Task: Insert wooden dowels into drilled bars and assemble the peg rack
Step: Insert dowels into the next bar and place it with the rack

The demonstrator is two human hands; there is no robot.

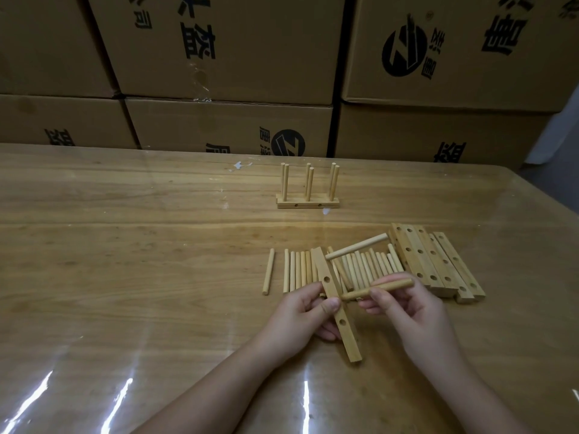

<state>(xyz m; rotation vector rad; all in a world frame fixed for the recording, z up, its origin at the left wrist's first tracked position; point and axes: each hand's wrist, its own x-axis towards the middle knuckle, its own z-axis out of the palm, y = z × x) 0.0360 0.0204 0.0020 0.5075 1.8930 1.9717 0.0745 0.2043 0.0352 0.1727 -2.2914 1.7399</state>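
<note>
The left hand grips a bar around its middle, thumb on top. A dowel juts rightward from the bar's far end. The right hand pinches a second dowel — its tip meets the bar's side just by the left thumb. Behind the bar, loose dowels lie in a row on the table; a lone dowel lies left of it. Right of the bar sits a stack of drilled bars. Well beyond the bar stands a rack — six uprights — before boxes.
</note>
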